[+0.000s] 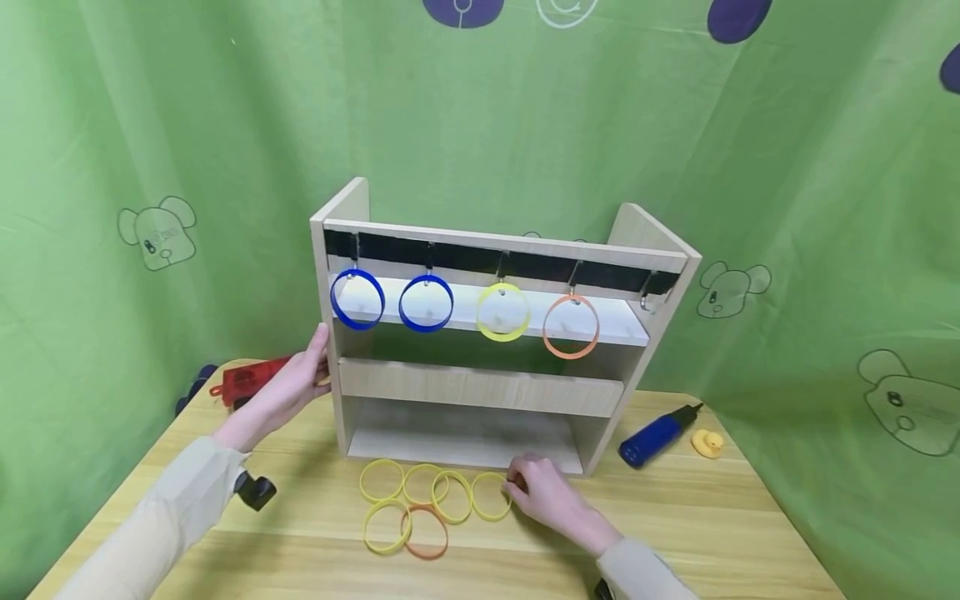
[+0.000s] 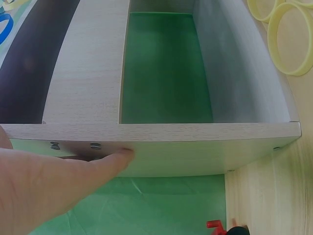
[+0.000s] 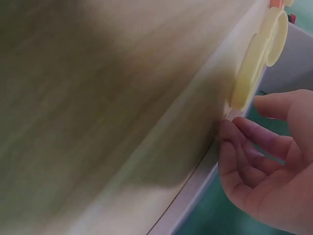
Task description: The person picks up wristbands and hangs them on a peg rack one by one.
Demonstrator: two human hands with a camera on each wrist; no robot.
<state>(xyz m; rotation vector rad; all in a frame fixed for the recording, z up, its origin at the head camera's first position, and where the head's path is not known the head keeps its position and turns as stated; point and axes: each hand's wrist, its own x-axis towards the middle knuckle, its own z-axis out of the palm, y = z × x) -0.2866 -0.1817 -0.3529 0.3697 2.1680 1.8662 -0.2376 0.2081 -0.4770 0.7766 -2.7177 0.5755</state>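
Note:
The wooden shelf rack (image 1: 480, 385) stands upright on the table. My left hand (image 1: 296, 387) rests against its left side panel; in the left wrist view a finger presses flat on that panel's outer face. My right hand (image 1: 543, 492) is beside the rightmost yellow ring (image 1: 491, 519), with bent fingers at its right edge. In the right wrist view thumb and forefinger are apart, right by the yellow ring (image 3: 243, 90). From hooks under the rack's top hang two blue rings, a yellow ring (image 1: 503, 337) and an orange ring (image 1: 570, 356); the rightmost hook (image 1: 645, 302) is bare.
Several more yellow rings and one orange ring (image 1: 425, 557) lie partly overlapping in front of the rack. A blue pump-like object (image 1: 652, 437) and a yellow rubber duck (image 1: 707, 443) lie at the right. A red object (image 1: 251, 382) sits behind my left hand. Green curtain surrounds the table.

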